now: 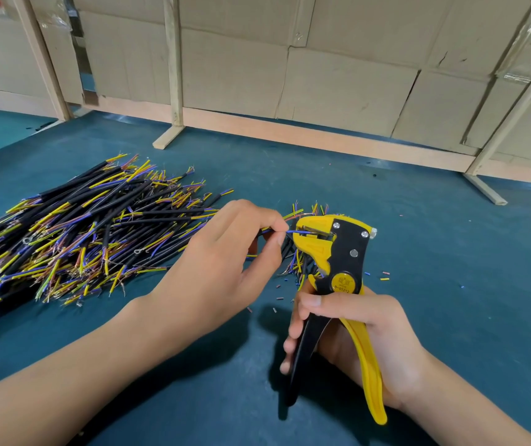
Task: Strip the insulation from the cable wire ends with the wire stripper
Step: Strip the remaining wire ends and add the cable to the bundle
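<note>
Centre of frame: a blue wire (296, 232) is pinched between thumb and forefinger of the left hand (225, 262) and fed into the yellow head of the wire stripper (334, 252). The stripper's two handles are wrapped by the right hand (354, 329), lower right of centre; the handles appear not fully squeezed.

Risks, judged from this position: if the wire is seated too deep or off the notch, copper strands could be nicked or cut. If the pinch is loose, the wire could be dragged through and left unstripped. The left fingertips sit just beside the head and could be caught when the handles are squeezed.

Counts: one stripper, two hands, one wire at the head. A large pile of cables (80, 233) lies at left on the green mat (450, 252), too many to be counted. Small insulation offcuts (385, 279) are scattered near the tool, roughly a dozen visible.
</note>
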Motion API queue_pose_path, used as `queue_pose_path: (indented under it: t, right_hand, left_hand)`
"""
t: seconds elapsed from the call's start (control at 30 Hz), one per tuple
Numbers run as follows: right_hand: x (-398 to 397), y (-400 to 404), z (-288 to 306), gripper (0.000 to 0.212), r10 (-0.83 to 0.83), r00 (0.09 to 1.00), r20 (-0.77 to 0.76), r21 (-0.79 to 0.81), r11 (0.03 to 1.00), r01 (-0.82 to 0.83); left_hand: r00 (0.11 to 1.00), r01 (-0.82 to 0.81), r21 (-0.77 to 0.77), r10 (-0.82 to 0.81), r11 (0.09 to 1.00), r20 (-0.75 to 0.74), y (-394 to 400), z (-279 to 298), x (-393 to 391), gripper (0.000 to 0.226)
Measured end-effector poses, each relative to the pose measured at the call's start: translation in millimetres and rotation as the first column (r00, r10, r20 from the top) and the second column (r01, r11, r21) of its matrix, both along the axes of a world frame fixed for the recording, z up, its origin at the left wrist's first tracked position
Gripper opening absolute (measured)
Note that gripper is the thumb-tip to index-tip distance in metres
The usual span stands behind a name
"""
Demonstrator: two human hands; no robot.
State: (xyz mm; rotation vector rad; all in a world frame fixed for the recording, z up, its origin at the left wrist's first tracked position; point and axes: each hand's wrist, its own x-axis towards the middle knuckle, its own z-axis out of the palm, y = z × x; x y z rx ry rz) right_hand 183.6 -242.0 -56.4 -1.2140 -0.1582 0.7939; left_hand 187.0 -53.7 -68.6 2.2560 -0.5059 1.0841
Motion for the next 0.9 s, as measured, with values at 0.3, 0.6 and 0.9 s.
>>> queue_pose_path:
  t: [0.3,0.6,0.9]
  right_hand:
    - [-1.2,-0.3,0.4,0.024,0.025,1.000,0.015,-0.030,0.999,-0.025]
    - [-0.6,-0.6,-0.5,0.022,0.040,0.999,0.033,-0.042,0.998,-0.039]
    - [1.3,-2.7,-4.1,0.014,0.048,0.998,0.041,-0.051,0.998,-0.046]
  left_hand:
    - [0.999,0.039,-0.031,-0.039,0.999,-0.011,-0.8,-1.8,-0.4,0.013]
    - [1.000,0.011,-0.015,-0.011,1.000,0.013,0.4,-0.1,-0.7,0.017]
    - [0.999,0.024,-0.003,-0.023,1.000,0.036,0.0,-2.5,0.0,0.016]
